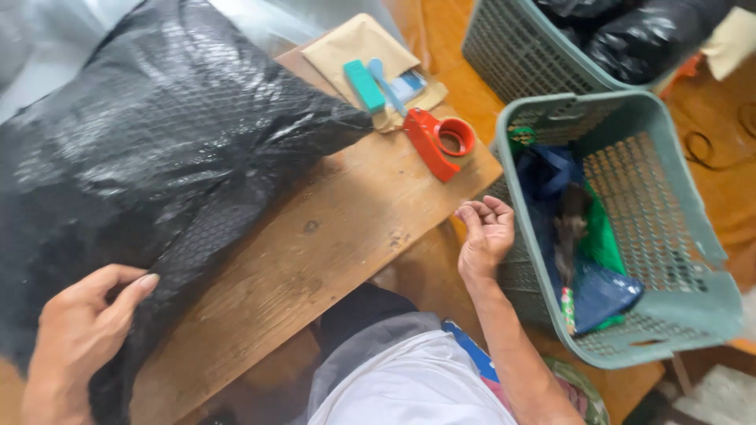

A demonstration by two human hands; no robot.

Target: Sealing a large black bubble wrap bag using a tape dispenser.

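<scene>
The black bag (157, 157) runs off the frame at the top and left, so its full size cannot be told, and its bubble-textured film hides whatever is inside. The left hand (79, 338) is cut by the bottom edge at 7 o'clock; only its thumb and the back of the hand show clearly, the other fingers tucked under the bag's lower edge. The thumb is spread away from them and lies on the film, so the hand grips the bag's near corner between thumb and hidden fingers. The right hand (484, 232) hovers palm up off the board's (315, 244) edge at 3 o'clock, forearm stretching down to 5 o'clock; its fingers are loosely curled inward, empty, touching nothing. The bag lies across the board from centre toward 10 o'clock, well apart from the right hand. At 1 o'clock from the bag, a red tape dispenser (437, 142) rests on the board beside a tan envelope (362, 55) carrying a teal block (364, 85). A green basket (669, 315) at 3 o'clock holds blue and green bags, its contents hard to make out; a second basket (512, 47) is cropped at 1 o'clock.
</scene>
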